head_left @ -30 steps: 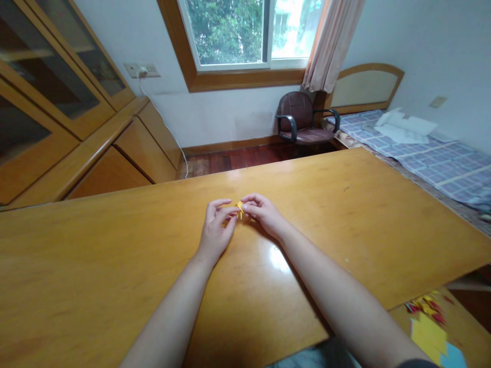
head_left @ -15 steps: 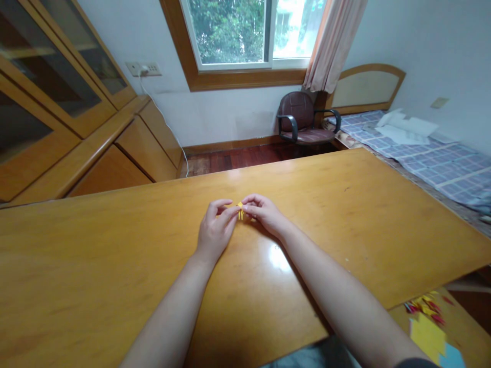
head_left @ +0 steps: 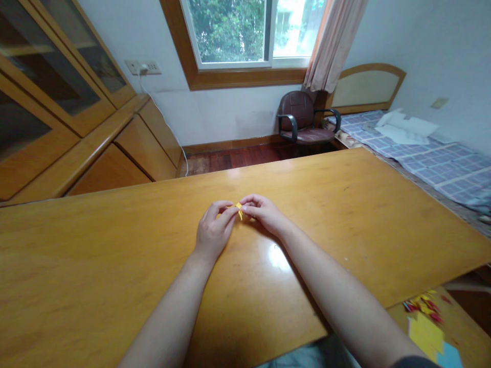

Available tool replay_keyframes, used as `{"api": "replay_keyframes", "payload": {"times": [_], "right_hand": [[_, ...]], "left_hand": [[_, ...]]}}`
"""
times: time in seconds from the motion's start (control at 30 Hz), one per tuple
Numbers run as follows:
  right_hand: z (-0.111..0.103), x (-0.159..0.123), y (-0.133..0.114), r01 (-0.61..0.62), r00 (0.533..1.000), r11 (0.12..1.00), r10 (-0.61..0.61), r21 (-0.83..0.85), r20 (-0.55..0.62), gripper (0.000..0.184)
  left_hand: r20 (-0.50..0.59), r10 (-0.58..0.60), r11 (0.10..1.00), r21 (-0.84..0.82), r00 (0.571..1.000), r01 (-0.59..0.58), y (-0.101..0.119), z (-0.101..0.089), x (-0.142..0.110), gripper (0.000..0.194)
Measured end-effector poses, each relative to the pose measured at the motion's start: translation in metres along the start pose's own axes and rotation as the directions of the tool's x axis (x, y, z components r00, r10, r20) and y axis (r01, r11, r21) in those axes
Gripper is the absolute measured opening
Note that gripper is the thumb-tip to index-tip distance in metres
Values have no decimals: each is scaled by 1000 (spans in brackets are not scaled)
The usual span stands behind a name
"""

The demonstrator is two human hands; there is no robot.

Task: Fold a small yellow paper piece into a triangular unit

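A tiny piece of folded yellow paper (head_left: 239, 206) is pinched between my two hands over the middle of the wooden table (head_left: 115, 276). Narrow points hang from its lower side. My left hand (head_left: 215, 227) grips its left side with thumb and fingertips, the hand resting low near the tabletop. From the right, my right hand (head_left: 264, 212) closes thumb and forefinger on the other side of the paper. The fingertips cover part of the folds, so its full shape is hard to make out.
At the lower right, on a lower surface, lie yellow paper sheets (head_left: 425, 335), a light blue sheet (head_left: 449, 356) and a pile of small red and yellow folded pieces (head_left: 425, 305). Beyond the table stand a brown armchair (head_left: 301, 117), a bed (head_left: 429, 153) and a wooden cabinet (head_left: 126, 148).
The folded paper has turned slightly between my fingers and its hanging points look closer together. My left hand has shifted a little to the left; my right hand is nearly still.
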State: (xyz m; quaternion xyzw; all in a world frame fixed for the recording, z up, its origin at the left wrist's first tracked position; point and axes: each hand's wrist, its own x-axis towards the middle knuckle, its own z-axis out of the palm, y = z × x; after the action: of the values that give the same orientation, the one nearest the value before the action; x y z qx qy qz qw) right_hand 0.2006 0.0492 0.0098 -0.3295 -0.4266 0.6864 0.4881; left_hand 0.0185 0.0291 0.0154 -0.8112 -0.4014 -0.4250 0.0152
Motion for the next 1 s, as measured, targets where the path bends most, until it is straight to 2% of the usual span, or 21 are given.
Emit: {"api": "replay_keyframes", "payload": {"times": [0.2, 0.57, 1.0], "right_hand": [[2, -1, -2, -19, 1000, 1000, 18, -8, -3, 34], [3, -2, -2, 43, 999, 998, -43, -53, -6, 32], [8, -5, 0, 86, 995, 994, -89, -61, -36, 31]], "left_hand": [[21, -3, 998, -64, 1000, 4, 0, 0, 1, 19], [12, -21, 991, -133, 1000, 22, 2, -2, 4, 12], [-28, -124, 954, -278, 992, 111, 3, 0, 6, 4]]}}
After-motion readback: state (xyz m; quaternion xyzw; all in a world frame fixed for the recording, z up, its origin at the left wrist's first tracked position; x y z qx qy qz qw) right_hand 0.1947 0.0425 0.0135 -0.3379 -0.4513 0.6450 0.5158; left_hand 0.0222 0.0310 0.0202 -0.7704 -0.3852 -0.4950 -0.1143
